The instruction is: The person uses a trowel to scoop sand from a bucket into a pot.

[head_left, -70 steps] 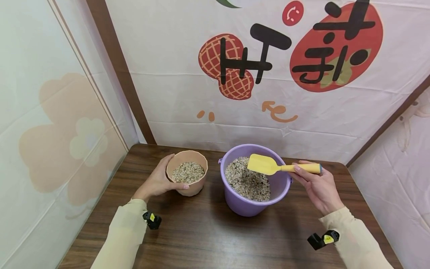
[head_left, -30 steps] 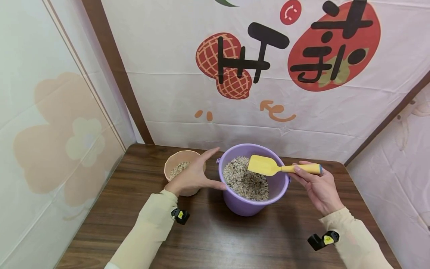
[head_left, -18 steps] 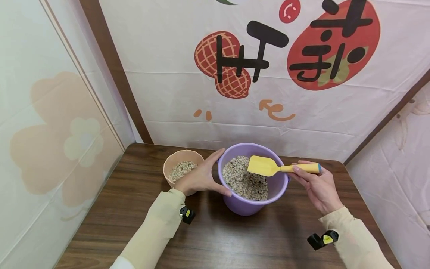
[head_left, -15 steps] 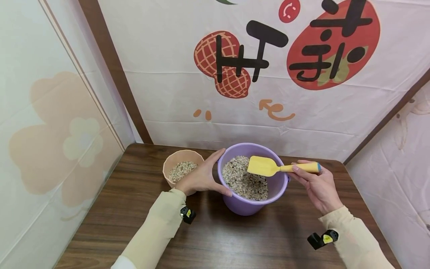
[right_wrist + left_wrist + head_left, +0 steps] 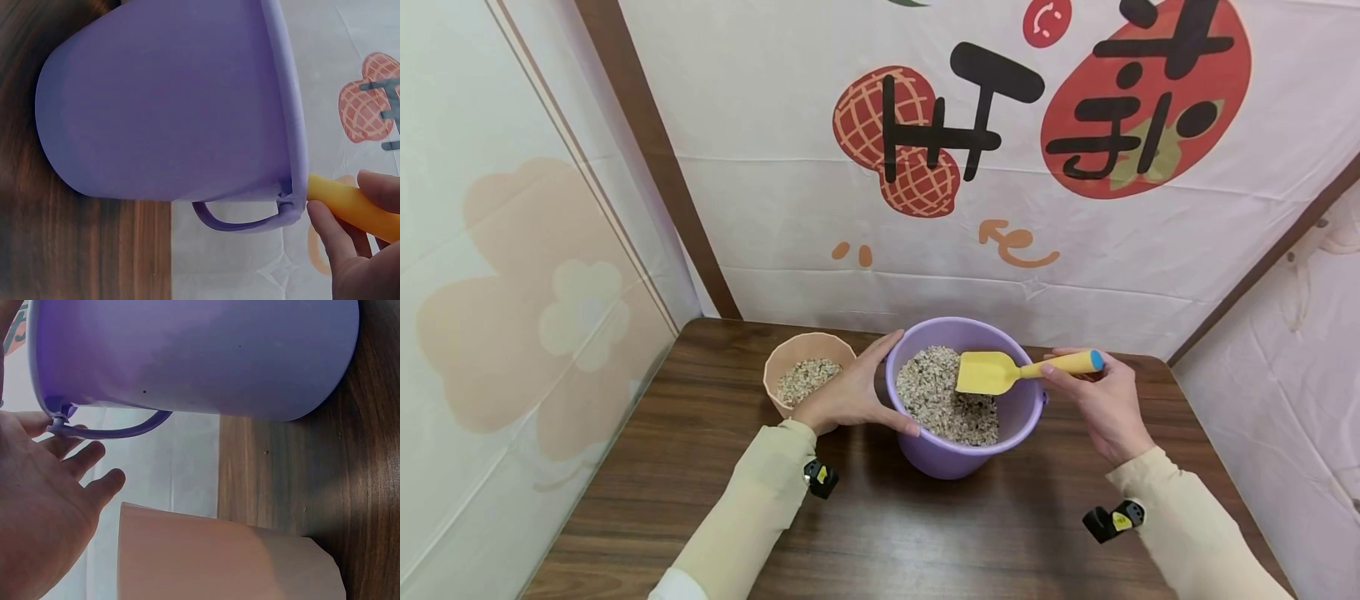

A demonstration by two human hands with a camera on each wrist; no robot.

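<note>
A purple bucket stands upright on the table, holding coarse pale gravel. My left hand rests against its left rim, thumb at the front and index finger toward the back. In the left wrist view the other fingers are loosely spread near the bucket handle. My right hand grips the yellow handle of a toy shovel. Its blade is over the gravel inside the bucket. The right wrist view shows only the yellow grip; the bucket wall hides the blade.
A peach-coloured pot with gravel in it stands left of the bucket, partly behind my left hand and wrist. The brown wooden table meets a printed cloth wall behind the containers. Cloth walls also stand at both sides.
My left hand has let go of the peach pot and moved right to the purple bucket's rim. Just now the right hand has tilted the shovel, blade lower and handle end higher.
</note>
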